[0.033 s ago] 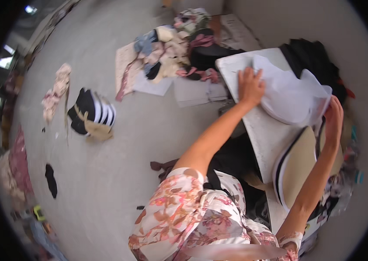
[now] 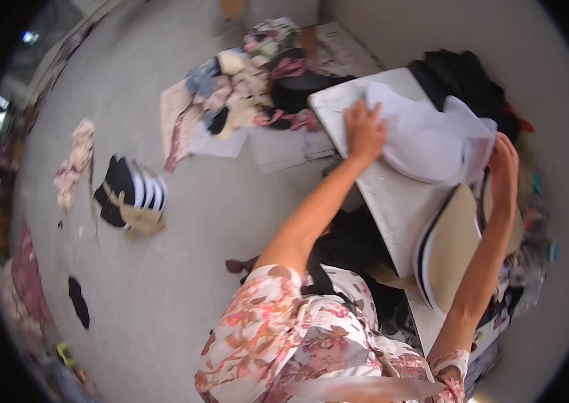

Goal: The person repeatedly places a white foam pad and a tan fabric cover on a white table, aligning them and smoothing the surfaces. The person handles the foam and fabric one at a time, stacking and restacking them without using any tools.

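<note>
While my view has swung slightly, little has changed around the white sheet material [image 2: 419, 141]

I see the left hand [image 2: 365, 133] palm down at its left edge, fingers loosely spread and clasping nothing. The right hand [image 2: 503, 164] is at its right edge, fingers bent; I can't tell whether they pinch it. Since only the framing differs, I judge the work has barely advanced. The left forearm [image 2: 311, 218] slants up rightward; the right forearm [image 2: 479, 275] rises more steeply. The material lies on the tabletop [image 2: 392, 208], just beside a tan, dark-edged brim [image 2: 456, 248], near black fabric [image 2: 459, 84].
</note>
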{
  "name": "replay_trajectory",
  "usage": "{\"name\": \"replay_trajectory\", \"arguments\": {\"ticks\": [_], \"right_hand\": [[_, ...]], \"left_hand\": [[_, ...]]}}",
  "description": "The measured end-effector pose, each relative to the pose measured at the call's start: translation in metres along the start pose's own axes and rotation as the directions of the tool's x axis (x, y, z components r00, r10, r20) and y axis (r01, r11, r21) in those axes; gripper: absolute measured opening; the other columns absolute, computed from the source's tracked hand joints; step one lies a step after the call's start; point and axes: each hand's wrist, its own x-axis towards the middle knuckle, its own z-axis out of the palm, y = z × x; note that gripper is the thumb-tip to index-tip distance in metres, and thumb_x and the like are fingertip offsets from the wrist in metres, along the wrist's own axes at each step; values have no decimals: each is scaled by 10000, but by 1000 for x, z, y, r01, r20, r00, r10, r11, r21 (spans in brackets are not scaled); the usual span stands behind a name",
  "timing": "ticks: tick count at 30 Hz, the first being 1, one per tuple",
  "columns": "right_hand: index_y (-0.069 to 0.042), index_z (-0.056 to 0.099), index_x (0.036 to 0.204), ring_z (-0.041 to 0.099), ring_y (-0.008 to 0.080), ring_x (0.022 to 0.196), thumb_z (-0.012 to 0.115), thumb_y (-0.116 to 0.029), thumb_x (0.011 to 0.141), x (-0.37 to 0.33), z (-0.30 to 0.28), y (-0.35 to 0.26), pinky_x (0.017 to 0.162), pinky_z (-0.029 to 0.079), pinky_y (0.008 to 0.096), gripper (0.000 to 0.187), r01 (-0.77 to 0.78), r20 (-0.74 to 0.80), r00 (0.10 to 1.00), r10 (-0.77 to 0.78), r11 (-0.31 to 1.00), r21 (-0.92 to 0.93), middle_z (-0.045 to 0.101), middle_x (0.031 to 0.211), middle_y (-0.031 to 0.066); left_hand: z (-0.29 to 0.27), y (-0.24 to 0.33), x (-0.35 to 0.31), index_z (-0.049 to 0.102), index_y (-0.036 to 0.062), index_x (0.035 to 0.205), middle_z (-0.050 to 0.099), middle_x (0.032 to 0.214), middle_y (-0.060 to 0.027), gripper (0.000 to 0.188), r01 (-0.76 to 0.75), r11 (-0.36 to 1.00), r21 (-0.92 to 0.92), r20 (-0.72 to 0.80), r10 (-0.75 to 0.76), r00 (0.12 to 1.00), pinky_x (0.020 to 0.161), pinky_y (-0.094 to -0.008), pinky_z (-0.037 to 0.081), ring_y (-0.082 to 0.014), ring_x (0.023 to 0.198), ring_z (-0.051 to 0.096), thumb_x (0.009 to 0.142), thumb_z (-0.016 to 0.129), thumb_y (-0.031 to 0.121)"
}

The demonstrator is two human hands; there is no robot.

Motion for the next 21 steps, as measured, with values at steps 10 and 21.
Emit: {"name": "replay_trajectory", "arguments": {"ticks": [10, 21], "right_hand": [[-40, 564, 875, 592, 233, 683, 572, -74, 829, -63, 70, -7, 611, 470, 324, 58, 359, 255, 933, -253, 675, -645, 603, 789, 104], [-51, 528, 792, 589, 263, 751, 568, -102, 807, -94, 112, 41, 642, 469, 393, 67, 513, 466, 859, -213, 344, -787, 560, 780, 90]], "left_hand": [[-90, 87, -35, 495, 3, 1286, 577, 1241, -130, 881, 778, 52, -626, 779, 74, 622, 898, -383, 486, -233, 1086, 582, 886, 225, 739], [-133, 60, -36, 218, 34, 1467, 439, 1375, -242, 959, 722, -1, -692, 721, -53, 691, 1025, -500, 396, -338, 1272, 447, 829, 434, 717]]}}
